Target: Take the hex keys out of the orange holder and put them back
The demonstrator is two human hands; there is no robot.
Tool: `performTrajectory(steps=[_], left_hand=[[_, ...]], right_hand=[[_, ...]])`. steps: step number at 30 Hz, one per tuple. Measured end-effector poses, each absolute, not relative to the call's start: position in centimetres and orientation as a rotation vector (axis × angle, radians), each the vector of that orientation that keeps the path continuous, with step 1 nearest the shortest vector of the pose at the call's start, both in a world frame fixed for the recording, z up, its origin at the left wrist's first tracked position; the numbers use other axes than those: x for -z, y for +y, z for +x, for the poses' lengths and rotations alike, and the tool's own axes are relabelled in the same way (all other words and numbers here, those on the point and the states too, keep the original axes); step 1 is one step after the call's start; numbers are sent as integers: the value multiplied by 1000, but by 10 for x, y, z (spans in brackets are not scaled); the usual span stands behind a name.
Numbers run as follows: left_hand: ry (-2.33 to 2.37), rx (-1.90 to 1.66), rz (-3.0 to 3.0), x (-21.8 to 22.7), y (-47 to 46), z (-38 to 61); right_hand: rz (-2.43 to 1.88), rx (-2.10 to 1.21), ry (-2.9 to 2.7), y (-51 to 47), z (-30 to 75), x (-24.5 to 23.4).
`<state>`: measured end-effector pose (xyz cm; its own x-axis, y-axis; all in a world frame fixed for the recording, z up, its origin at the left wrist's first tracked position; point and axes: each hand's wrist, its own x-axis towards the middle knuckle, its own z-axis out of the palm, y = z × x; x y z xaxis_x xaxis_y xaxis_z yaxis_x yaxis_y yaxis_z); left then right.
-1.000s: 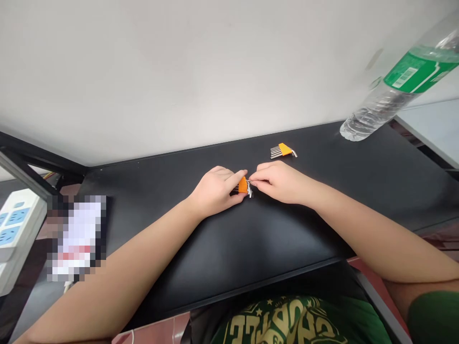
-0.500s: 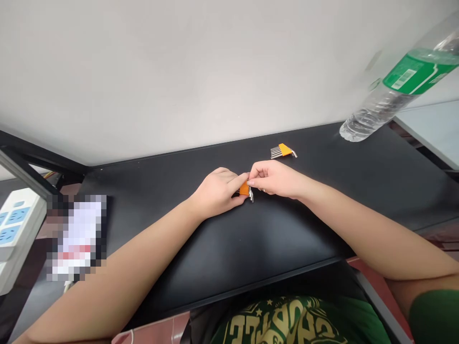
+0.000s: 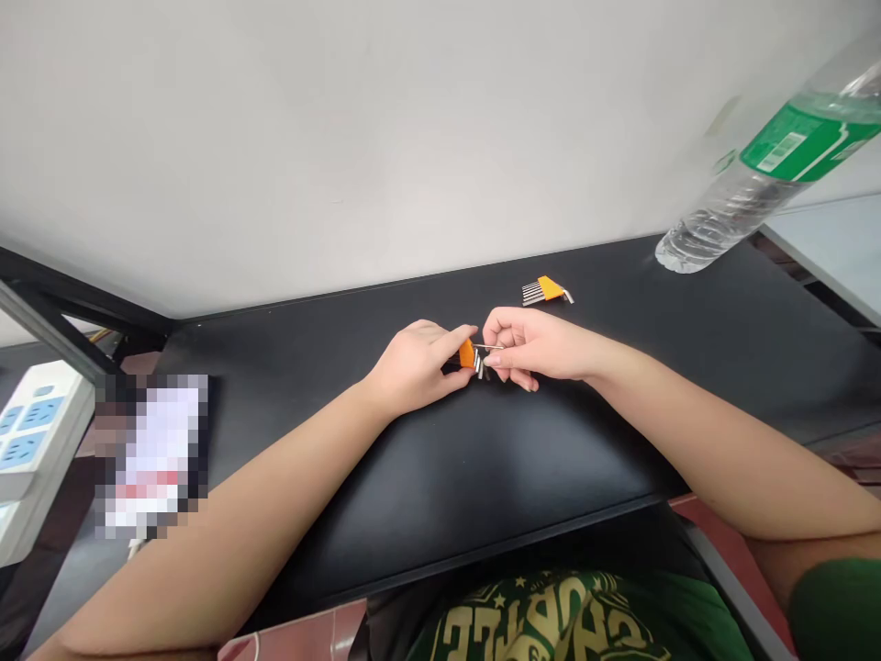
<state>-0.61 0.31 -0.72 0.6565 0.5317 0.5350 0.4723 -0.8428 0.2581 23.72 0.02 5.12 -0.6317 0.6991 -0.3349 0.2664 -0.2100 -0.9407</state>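
Your two bare hands meet near the middle of a black table (image 3: 454, 487), which runs along a pale wall (image 3: 330, 138). Your left hand (image 3: 421, 369) is closed on an orange holder (image 3: 468, 354), with thumb and forefinger on opposite sides of it. The holder sits between the table's back and front edges, and short bent ends of metal keys (image 3: 480, 365) stick out of its right side. One longer key (image 3: 488, 346) reaches from the holder toward your right hand (image 3: 527, 347). That hand is partly curled, its thumb and forefinger around the key's outer end; you cannot tell whether they grip it.

Behind your right hand, near the table's back edge, lies another holder (image 3: 552, 287), orange too, with its own row of keys. A clear bottle (image 3: 719, 213) with a green label stands near the far right corner. By the left edge lies a pixelated, flat object (image 3: 158, 441); past that edge is a white power strip (image 3: 59, 431) with blue sockets.
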Motion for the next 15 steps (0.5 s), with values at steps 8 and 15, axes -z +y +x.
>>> performTrajectory(steps=[8, 15], left_hand=[[890, -1035, 2766, 7, 3, -7], [934, -1095, 2758, 7, 3, -7]], right_hand=[[-1192, -1918, -1670, 1, 235, -49], [-1168, -1893, -1740, 4, 243, -54]])
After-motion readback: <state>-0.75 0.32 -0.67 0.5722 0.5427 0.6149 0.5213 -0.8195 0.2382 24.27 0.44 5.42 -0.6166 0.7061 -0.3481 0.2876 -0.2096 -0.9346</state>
